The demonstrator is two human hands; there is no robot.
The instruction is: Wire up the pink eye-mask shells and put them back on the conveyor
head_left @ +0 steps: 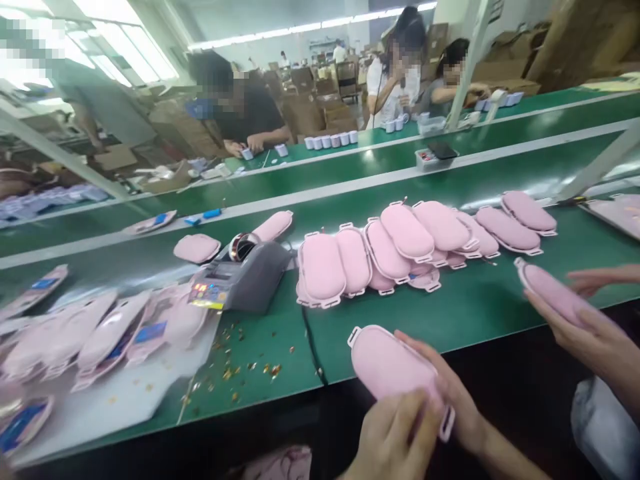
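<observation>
A pink oval pad with a pale rim and slotted loops at its ends is held tilted, just in front of the bench edge. My right hand supports it from behind and along its right side, fingers wrapped round the edge. Bent fingers of my left hand grip the pad's lower end; their tips are partly hidden. Beyond my hands, a heap of similar pink pads lies overlapping on the green bench.
At right, a co-worker's hands hold another pink pad. A grey tape dispenser stands left of the heap, with scattered gold scraps before it. Open pink shells lie at left. Several people work across the line.
</observation>
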